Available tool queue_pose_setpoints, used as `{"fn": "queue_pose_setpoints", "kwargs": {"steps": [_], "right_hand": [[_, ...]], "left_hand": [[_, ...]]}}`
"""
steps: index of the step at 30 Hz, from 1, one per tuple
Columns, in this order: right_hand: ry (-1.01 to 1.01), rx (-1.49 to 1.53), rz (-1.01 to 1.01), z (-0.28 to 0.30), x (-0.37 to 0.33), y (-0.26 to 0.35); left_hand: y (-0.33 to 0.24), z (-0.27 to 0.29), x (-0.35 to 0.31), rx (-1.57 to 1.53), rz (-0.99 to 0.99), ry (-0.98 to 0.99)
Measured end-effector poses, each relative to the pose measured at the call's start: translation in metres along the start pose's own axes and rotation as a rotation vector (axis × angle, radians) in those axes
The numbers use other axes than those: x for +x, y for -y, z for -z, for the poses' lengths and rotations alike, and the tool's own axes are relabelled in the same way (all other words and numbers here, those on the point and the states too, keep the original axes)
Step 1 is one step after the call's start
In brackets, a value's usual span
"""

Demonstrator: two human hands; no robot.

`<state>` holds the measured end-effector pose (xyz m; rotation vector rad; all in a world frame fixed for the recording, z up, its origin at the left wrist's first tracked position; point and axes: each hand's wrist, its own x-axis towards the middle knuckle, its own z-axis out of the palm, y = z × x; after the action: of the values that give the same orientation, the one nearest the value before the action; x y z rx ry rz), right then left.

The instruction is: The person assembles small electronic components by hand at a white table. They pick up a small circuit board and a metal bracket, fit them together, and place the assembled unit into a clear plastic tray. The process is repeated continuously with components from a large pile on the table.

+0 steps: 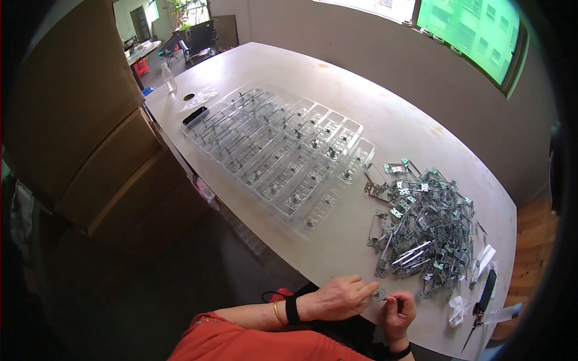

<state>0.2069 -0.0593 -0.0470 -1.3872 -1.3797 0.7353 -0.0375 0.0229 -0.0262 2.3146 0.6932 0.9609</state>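
Observation:
My left hand (340,298) reaches in at the near edge of the table, its fingertips closed on a small metal bracket (379,294). Just right of it, my right hand (398,314) is closed in a pinch, thumb against the fingers, close to the same bracket. What the right fingertips hold is too small to make out. Beyond both hands lies a large tangled heap of thin metal brackets (430,222). Further left, clear plastic trays (289,174) have long compartments with metal brackets lying in many of them.
A black-handled pointed tool (480,310) and crumpled white paper (459,310) lie at the right edge of the table (325,265). A clear bottle (168,78) and a black object (194,115) are at the far left. Stacked cardboard boxes (114,174) stand beside the table.

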Motion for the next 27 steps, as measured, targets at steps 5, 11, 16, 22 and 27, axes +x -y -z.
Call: {"fn": "queue_pose_setpoints", "kwargs": {"steps": [5, 11, 16, 22, 27], "right_hand": [[0.01, -0.068, 0.068, 0.002, -0.001, -0.004], [0.021, -0.126, 0.149, -0.001, 0.0, 0.004], [-0.013, -0.124, 0.134, -0.003, 0.001, 0.012], [-0.005, 0.07, 0.01, -0.004, 0.002, 0.015], [0.017, 0.122, 0.06, 0.0, 0.002, 0.011]], "left_hand": [[0.0, -0.003, 0.002, 0.032, 0.006, 0.002], [-0.003, -0.006, 0.005, 0.051, -0.013, -0.024], [-0.004, -0.004, 0.011, 0.071, -0.031, -0.026], [-0.008, -0.005, 0.016, 0.127, -0.032, 0.029], [-0.005, -0.018, 0.018, 0.202, -0.058, 0.052]]}}
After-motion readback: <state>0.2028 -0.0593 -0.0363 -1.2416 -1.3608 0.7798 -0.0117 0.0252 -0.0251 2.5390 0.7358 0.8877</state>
